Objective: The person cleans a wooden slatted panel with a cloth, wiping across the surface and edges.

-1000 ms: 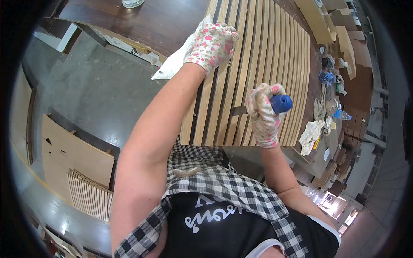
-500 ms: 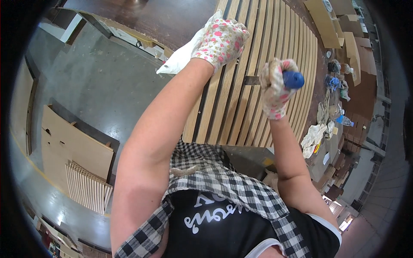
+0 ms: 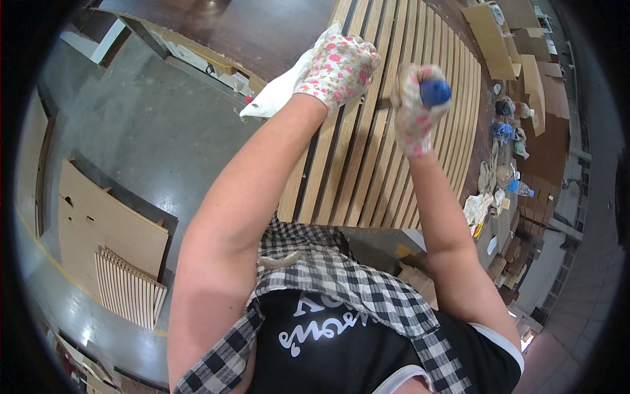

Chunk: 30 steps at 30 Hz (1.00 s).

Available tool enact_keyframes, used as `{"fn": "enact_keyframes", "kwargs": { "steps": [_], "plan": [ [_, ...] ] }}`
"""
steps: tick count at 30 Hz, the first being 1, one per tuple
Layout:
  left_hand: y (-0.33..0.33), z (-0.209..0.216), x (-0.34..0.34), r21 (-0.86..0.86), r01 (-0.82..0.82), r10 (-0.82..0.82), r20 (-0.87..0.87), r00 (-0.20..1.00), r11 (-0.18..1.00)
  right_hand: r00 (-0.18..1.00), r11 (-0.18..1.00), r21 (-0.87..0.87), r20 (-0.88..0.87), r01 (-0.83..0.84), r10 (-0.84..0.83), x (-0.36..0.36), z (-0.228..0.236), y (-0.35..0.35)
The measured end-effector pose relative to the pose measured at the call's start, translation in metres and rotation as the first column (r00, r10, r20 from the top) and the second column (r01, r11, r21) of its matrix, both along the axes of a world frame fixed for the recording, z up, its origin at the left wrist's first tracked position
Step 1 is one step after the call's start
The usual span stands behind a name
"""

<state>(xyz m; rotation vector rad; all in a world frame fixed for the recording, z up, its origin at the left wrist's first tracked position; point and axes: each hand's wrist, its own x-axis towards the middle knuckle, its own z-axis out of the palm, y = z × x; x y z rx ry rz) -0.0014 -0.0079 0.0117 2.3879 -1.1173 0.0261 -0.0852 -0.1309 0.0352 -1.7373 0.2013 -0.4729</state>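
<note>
Head view, looking down over a person's two gloved hands at a slatted wooden panel (image 3: 387, 131). The panel is built of long, narrow, pale wood slats set parallel with dark gaps between them; the slats appear to bow because of the lens. It lies on a dark brown table (image 3: 262, 26).

The left hand (image 3: 338, 69), in a white fabric glove printed with pink flowers, lies palm down on the slats with fingers curled, pressing a white cloth (image 3: 279, 95) that trails off the panel's left edge. The right hand (image 3: 417, 108), in a matching glove, is clenched around a tool with a rounded blue handle (image 3: 435, 92); the handle end protrudes from the top of the fist, and a short dark part of the tool shows at the fist's left, close to the slats.

To the right of the panel lie clear plastic bottles (image 3: 518, 187), crumpled rags (image 3: 476, 207) and cardboard pieces (image 3: 492, 33). On the grey concrete floor (image 3: 144, 144) at left lie flat plywood sheets (image 3: 105, 223) and a smaller slatted panel (image 3: 128, 289).
</note>
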Motion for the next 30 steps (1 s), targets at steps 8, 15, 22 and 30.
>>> {"fn": "enact_keyframes", "kwargs": {
  "steps": [8, 15, 22, 30],
  "plan": [
    [0.003, -0.014, 0.003, -0.052, -0.035, 0.034, -0.015, 0.999, 0.998, 0.998, 0.993, 0.101, 0.039, -0.059, 0.055, -0.046, 0.014, 0.032],
    [0.004, -0.016, 0.004, -0.091, -0.027, 0.021, -0.067, 0.998, 0.996, 0.977, 0.834, 0.518, 0.182, -0.19, 0.11, -0.064, 0.015, 0.035],
    [0.004, -0.009, 0.003, -0.037, -0.024, 0.024, 0.011, 1.0, 0.999, 0.998, 0.984, 0.174, 0.052, -0.045, 0.036, -0.026, -0.002, 0.019],
    [0.005, -0.015, 0.003, -0.045, -0.047, 0.046, -0.021, 0.999, 0.998, 0.998, 0.981, 0.192, 0.064, -0.033, 0.021, -0.068, 0.016, 0.048]
  ]
}}
